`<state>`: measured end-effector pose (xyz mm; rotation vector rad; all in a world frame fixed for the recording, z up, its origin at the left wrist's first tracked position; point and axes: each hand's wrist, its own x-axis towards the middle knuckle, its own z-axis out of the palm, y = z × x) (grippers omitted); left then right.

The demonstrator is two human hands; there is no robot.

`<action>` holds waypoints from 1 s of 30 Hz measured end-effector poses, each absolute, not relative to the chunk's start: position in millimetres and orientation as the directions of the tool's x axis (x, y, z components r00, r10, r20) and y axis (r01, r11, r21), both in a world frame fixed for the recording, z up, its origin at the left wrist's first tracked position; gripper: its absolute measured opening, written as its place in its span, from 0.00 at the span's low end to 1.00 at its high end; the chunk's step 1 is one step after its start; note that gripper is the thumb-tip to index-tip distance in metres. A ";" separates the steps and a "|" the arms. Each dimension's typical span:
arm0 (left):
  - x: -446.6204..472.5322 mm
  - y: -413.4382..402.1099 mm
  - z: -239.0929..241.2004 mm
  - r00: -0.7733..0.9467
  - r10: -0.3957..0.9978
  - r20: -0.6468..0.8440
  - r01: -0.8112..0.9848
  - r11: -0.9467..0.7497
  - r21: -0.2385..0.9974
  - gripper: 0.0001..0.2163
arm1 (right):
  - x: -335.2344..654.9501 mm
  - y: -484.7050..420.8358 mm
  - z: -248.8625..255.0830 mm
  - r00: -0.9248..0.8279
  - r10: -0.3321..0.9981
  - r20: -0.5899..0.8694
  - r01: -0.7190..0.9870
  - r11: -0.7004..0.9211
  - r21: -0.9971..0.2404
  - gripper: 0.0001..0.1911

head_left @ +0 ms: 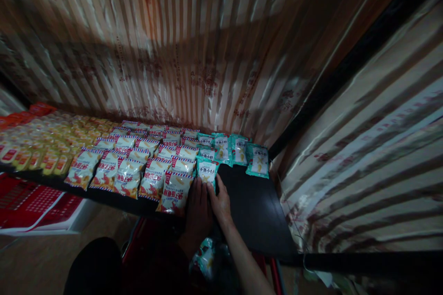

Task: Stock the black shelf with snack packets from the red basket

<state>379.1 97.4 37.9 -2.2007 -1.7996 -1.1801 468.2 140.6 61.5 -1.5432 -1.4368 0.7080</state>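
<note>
A teal-and-white snack bag [206, 171] stands at the front of its row on the black shelf [254, 207]. My right hand [220, 200] grips its lower right side, thumb on the front and fingers along the edge. Against the bag's lower left part, my left hand [199, 205] presses with its fingers close together. Just left of my left hand is a white bag with a red and blue striped edge [176, 191]. More teal bags [221, 147] lie behind the held one, and another teal bag [259, 161] sits at the back right corner.
Rows of striped-edge bags [128, 177] and yellow packs [55, 159] fill the shelf leftward. Below it are a red basket [31, 203] and, under my arms, more teal bags [206, 258] in a red-framed container. A pleated curtain [194, 55] and a dark post [294, 133] bound the shelf.
</note>
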 end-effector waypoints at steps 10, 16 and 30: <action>374.0 92.0 46.6 0.104 0.758 0.644 0.830 -0.423 0.363 0.20 | 471.2 109.3 54.8 0.278 0.943 0.184 0.465 0.035 -0.885 0.33; 368.9 80.3 47.2 0.168 0.764 0.623 0.807 -0.470 0.359 0.18 | 477.3 78.5 55.2 0.339 0.928 0.156 0.428 -0.005 -0.904 0.30; 358.6 -49.4 -15.7 0.309 0.861 0.404 0.754 -0.481 0.448 0.20 | 482.2 -38.0 10.5 0.215 0.974 -0.070 0.369 -0.148 -0.917 0.22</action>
